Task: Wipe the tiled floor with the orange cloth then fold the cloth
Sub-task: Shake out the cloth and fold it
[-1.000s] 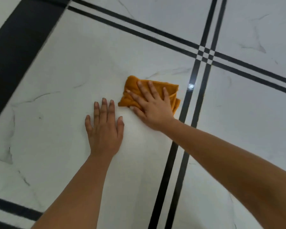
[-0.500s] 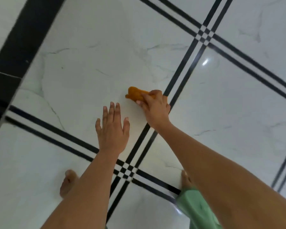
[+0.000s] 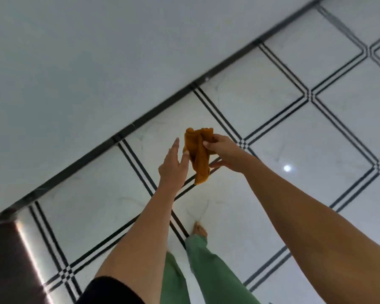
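Observation:
The orange cloth (image 3: 199, 153) hangs crumpled in the air, well above the white tiled floor (image 3: 294, 132). My right hand (image 3: 225, 153) pinches its upper part between thumb and fingers. My left hand (image 3: 173, 165) is open beside the cloth on the left, fingers straight, with its fingertips touching or nearly touching the fabric's edge. The lower end of the cloth dangles free.
A plain pale wall (image 3: 97, 62) meets the floor along a dark skirting strip (image 3: 140, 126). A dark glossy object (image 3: 9, 260) stands at the bottom left. My green trouser legs (image 3: 206, 270) and a bare foot (image 3: 199, 230) are below my arms.
The cloth has left the floor: my right hand gathered it and lifted it. My left hand rose off the tile to the cloth. The view rose as I stood up.

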The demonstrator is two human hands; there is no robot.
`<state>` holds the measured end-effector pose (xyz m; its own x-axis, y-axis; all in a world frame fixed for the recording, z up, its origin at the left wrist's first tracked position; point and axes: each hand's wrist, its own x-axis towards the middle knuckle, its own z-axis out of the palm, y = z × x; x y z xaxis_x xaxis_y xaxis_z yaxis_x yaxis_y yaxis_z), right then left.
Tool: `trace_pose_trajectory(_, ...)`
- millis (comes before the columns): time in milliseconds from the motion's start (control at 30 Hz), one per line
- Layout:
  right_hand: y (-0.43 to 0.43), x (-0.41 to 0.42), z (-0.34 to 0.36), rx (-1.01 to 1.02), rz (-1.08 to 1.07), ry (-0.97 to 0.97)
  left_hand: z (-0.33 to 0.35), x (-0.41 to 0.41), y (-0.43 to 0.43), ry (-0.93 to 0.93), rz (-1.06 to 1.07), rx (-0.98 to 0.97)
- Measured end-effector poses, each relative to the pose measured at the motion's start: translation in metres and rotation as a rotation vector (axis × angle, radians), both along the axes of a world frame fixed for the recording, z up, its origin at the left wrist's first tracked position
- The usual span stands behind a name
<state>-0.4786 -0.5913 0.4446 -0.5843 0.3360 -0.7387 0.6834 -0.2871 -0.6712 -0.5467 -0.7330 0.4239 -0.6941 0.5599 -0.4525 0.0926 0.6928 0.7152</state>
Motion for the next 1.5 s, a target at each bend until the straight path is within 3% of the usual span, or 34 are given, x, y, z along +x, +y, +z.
trace_pose_trajectory(133, -0.007, 0.022, 0.103, -0.102, 0.108, 0.121, 0.113, 0.028, -0.013, -0.086, 0.221, 0.147)
trace_pose_trajectory(333, -0.027, 0.065, 0.203, -0.155, 0.246, 0.288, 0.216, 0.084, -0.043, -0.248, 0.482, 0.32)
trace_pose_trajectory(500, -0.05, 0.118, 0.258, -0.051, 0.306, 0.33, 0.26, 0.154, -0.064, -0.137, 0.636, 0.448)
trace_pose_trajectory(633, -0.068, 0.158, 0.283, 0.231, 0.322, 0.395, 0.289, 0.205, -0.073, -0.097, 0.716, 0.506)
trace_pose_trajectory(767, -0.061, 0.202, 0.306, 0.434, 0.366, 0.607, 0.314, 0.255, -0.064, -0.031, 0.804, 0.586)
trace_pose_trajectory(1000, -0.002, 0.266, 0.333, 0.202, 0.606, 0.677, 0.342, 0.32, 0.002, -0.007, 0.819, 0.79)
trace_pose_trajectory(1100, 0.038, 0.287, 0.338, 0.239, 0.693, 0.73, 0.345, 0.346, 0.039, -0.008, 0.842, 0.854)
trace_pose_trajectory(1233, 0.083, 0.308, 0.345, 0.353, 0.708, 0.71, 0.348, 0.373, 0.078, 0.021, 0.886, 0.786)
trace_pose_trajectory(1333, 0.114, 0.317, 0.355, 0.493, 0.712, 0.696, 0.35, 0.389, 0.096, 0.152, 0.996, 0.565)
trace_pose_trajectory(1500, 0.137, 0.327, 0.38, 0.558, 0.818, 0.732, 0.356, 0.412, 0.105, 0.377, 0.656, 0.29)
